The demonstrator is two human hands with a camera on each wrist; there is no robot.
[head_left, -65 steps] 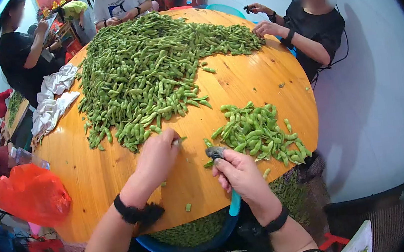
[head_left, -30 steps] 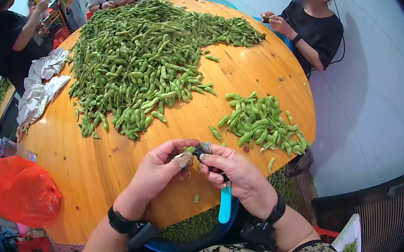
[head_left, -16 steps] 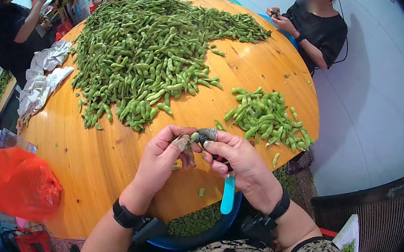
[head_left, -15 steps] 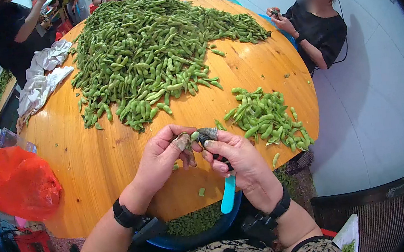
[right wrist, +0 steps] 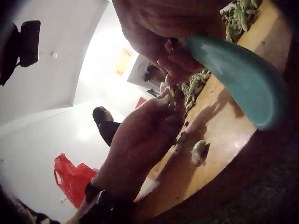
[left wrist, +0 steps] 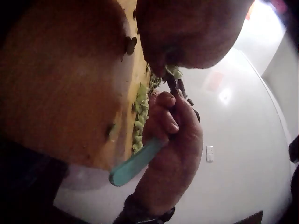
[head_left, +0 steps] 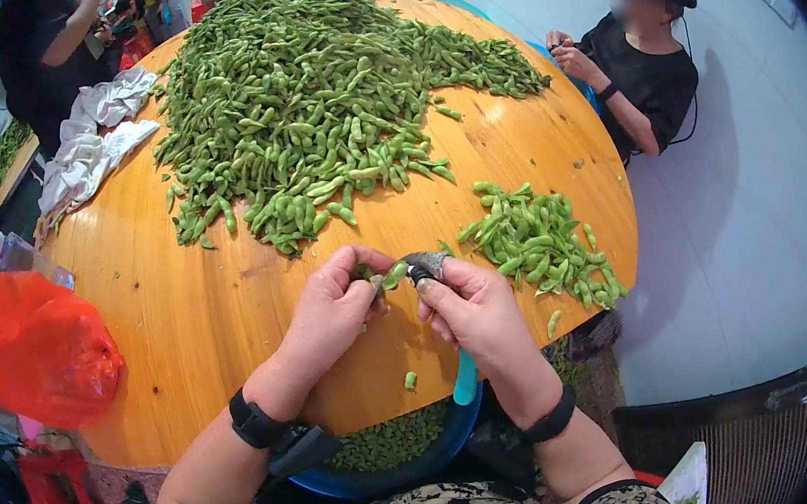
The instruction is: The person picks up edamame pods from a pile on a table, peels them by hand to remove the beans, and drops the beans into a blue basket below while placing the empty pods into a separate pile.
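My left hand (head_left: 328,296) pinches a green edamame pod (head_left: 394,275) between thumb and fingertips, above the near part of the table. Beside it, my right hand (head_left: 476,309) grips a tool with a teal handle (head_left: 465,377), its thumb close to the pod. Dark and grey parts show at that hand's fingertips, right at the pod; the tool's working end is largely hidden. In the right wrist view the teal handle (right wrist: 238,74) sticks out below the palm. Beyond the hands lies a big heap of pods (head_left: 296,114), with a smaller pile (head_left: 543,240) to the right.
The round wooden table (head_left: 159,312) carries a loose pod piece (head_left: 410,380) near its front edge. A blue tub (head_left: 351,482) of green beans stands below. A red plastic bag (head_left: 32,348) and white cloths (head_left: 89,155) lie left; a person (head_left: 642,61) works at the right.
My left hand has come from the big heap to meet the right hand, bringing a pod. Since half a second ago both hands stay together, and the pod has turned between the fingertips.
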